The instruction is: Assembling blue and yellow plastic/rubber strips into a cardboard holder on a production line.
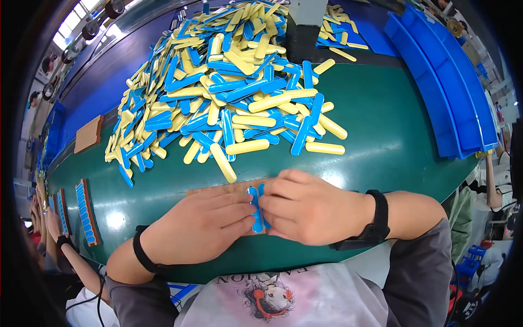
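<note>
Head view, looking down: both hands meet low in the middle of the frame on the green table (381, 141). The left hand (204, 223) lies flat, fingers narrow and together, pressing on a brown board (218, 191) that peeks out above the knuckles. The right hand (305, 210) is curled, fingertips pinching at two blue sticks (256, 210) standing side by side on that board, right between the two hands.

Only those two sticks show on the board; the rest of it is hidden under the hands, so the filling looks barely begun. Plenty is left: a big pile of blue and yellow sticks (229, 92) spreads across the upper middle, well apart from the hands. At the lower left edge, a filled board (87, 212) of blue sticks lies by another person's hand (54, 226). Blue trays (447, 92) are stacked at the upper right.
</note>
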The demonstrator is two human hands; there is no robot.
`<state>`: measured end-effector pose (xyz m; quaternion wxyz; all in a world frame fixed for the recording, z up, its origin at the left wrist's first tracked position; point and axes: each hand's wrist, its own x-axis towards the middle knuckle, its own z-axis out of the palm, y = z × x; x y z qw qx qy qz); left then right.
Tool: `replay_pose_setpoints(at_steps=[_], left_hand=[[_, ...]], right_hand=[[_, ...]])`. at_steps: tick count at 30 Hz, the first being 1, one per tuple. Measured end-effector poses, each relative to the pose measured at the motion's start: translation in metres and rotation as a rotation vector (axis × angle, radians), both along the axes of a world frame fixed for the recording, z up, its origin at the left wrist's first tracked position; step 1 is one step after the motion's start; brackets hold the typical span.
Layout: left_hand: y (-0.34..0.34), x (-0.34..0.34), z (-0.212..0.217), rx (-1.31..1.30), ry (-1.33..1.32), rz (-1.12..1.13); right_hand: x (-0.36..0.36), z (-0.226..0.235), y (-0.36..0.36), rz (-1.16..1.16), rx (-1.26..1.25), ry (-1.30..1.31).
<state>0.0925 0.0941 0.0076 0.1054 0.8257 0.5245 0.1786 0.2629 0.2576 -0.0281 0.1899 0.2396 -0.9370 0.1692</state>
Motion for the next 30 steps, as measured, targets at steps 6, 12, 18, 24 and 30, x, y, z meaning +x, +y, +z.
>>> replay_pose_setpoints(at_steps=[6, 12, 18, 24, 30], left_hand=[[0.003, -0.006, -0.003, -0.019, -0.069, -0.028], [0.001, -0.005, -0.005, 0.003, -0.067, -0.022], [-0.001, -0.006, -0.006, 0.005, -0.061, -0.009], [0.000, -0.005, -0.004, -0.035, 0.002, -0.003], [-0.001, -0.007, -0.002, -0.083, 0.018, 0.007]], right_hand=[[0.001, 0.006, -0.016, 0.083, 0.148, 0.120], [0.002, -0.001, -0.013, 0.094, -0.015, 0.073], [0.007, 0.018, -0.005, -0.066, -0.699, -0.054], [-0.001, 0.016, 0.007, -0.032, -1.587, -0.510], [0.000, 0.017, 0.013, -0.327, -1.238, -0.597]])
